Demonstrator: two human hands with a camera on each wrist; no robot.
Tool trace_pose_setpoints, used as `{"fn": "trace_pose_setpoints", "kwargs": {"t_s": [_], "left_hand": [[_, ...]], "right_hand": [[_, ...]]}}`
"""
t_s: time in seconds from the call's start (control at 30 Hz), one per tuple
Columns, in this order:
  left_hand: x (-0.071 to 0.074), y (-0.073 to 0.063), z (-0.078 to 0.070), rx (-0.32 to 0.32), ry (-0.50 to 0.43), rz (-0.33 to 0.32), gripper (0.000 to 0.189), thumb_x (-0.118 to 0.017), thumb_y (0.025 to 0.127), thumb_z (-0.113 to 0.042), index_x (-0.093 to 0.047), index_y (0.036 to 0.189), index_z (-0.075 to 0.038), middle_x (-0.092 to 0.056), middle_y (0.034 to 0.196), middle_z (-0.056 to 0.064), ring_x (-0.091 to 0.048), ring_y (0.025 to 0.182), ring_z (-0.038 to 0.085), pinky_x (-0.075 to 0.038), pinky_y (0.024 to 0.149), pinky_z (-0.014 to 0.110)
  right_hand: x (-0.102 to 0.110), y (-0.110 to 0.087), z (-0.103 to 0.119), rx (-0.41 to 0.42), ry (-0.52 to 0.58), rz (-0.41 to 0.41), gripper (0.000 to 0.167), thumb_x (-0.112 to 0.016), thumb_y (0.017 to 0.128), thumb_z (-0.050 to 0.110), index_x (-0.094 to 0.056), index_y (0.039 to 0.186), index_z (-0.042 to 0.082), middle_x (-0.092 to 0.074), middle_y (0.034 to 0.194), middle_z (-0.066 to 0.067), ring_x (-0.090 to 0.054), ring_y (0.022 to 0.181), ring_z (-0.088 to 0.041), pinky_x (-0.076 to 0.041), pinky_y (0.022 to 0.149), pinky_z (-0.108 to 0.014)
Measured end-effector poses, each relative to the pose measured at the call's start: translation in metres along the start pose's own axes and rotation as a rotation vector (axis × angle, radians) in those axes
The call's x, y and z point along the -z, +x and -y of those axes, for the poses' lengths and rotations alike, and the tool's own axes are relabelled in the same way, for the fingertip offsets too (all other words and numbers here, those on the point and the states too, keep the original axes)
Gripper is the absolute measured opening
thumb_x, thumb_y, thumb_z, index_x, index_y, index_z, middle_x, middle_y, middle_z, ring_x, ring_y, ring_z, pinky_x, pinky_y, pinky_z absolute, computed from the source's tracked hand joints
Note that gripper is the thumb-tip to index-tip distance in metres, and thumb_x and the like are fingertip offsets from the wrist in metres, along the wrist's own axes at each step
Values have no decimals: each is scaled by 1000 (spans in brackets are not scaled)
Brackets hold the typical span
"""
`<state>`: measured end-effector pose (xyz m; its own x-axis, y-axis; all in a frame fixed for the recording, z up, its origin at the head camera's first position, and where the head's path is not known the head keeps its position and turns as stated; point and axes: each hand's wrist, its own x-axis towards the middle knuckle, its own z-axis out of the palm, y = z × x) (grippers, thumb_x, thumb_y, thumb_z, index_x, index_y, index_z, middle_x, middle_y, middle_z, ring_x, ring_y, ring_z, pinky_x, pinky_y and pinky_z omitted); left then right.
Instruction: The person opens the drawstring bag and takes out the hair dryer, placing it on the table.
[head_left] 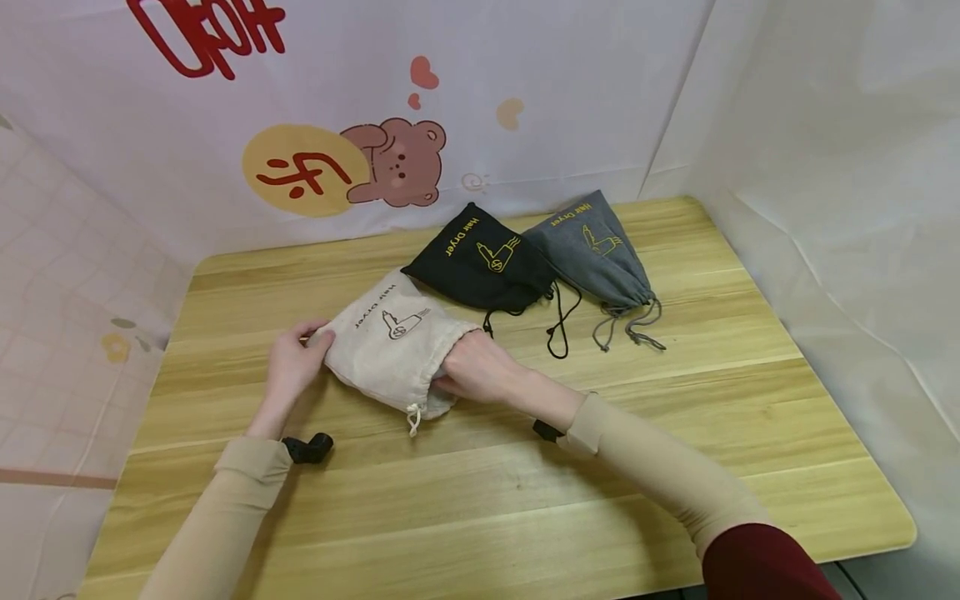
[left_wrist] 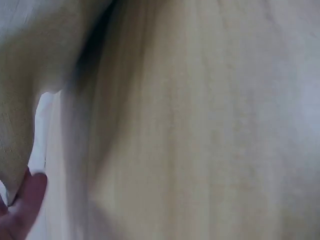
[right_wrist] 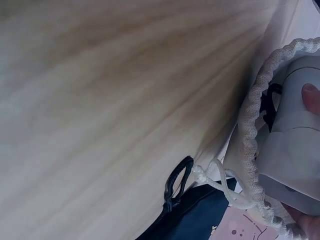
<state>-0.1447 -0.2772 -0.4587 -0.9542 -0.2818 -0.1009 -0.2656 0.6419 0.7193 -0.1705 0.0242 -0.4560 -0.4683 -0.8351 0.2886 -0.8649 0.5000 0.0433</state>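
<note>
A beige drawstring bag [head_left: 375,367] printed "Hair Dryer" lies slantwise on the table. My left hand [head_left: 295,358] pinches its closed bottom corner between thumb and fingers. My right hand [head_left: 483,367] reaches into the wide mouth at the other end, its fingers hidden by the cloth in the head view. Through that mouth, the right wrist view shows a pale grey hair dryer [right_wrist: 292,145] with a thumb [right_wrist: 312,102] on one side and a finger under the other. Something black and cord-like [right_wrist: 270,105] sits beside it. A knotted white drawstring [head_left: 413,419] hangs from the hem.
A black drawstring bag [head_left: 472,271] and a grey one [head_left: 592,250] lie flat behind the beige bag, slightly overlapping, cords trailing forward. The wooden table [head_left: 525,517] backs onto a white printed curtain [head_left: 570,67]. Black devices [head_left: 309,448] are strapped at both wrists.
</note>
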Motion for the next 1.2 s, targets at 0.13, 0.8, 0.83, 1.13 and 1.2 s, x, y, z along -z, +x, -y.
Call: {"fn": "trace_pose_setpoints", "kwargs": {"t_s": [0.13, 0.8, 0.83, 1.13, 1.2], "left_hand": [[-1, 4, -1, 6, -32, -97, 34, -62, 104, -21, -73, 130, -1, -73, 123, 26, -56, 83, 6, -42, 65, 9], [0, 10, -4, 67, -98, -197, 34, -60, 102, -21, -76, 124, 0, -74, 128, 24, -67, 126, 32, -46, 90, 20], [1, 10, -4, 64, -100, -203, 33, -60, 102, -20, -76, 123, 0, -74, 128, 24, -67, 126, 32, -45, 89, 18], [-1, 10, 0, 50, -100, -209, 31, -62, 102, -19, -77, 122, 0, -74, 127, 25, -68, 123, 34, -44, 86, 17], [-1, 10, 1, 48, -106, -203, 32, -62, 102, -19, -76, 123, 1, -74, 128, 25, -68, 121, 31, -43, 86, 15]], "right_hand": [[0, -3, 0, 9, -20, 7, 27, -78, 93, 42, -78, 106, 19, -79, 99, 1, -75, 91, -20, -62, 76, -37], [10, -24, 12, -18, -42, 46, 44, -75, 95, 49, -67, 109, 8, -74, 101, -7, -73, 91, -22, -63, 83, -36], [11, -26, 12, -14, -38, 40, 43, -75, 95, 48, -66, 108, 8, -74, 101, -7, -72, 90, -22, -63, 83, -36], [12, -34, 13, 22, 17, 2, 50, -76, 93, 45, -62, 122, 7, -72, 112, -8, -71, 100, -22, -63, 89, -34], [12, -35, 13, 25, 16, -8, 50, -75, 94, 46, -61, 123, 8, -71, 112, -7, -71, 100, -22, -64, 86, -33]]}}
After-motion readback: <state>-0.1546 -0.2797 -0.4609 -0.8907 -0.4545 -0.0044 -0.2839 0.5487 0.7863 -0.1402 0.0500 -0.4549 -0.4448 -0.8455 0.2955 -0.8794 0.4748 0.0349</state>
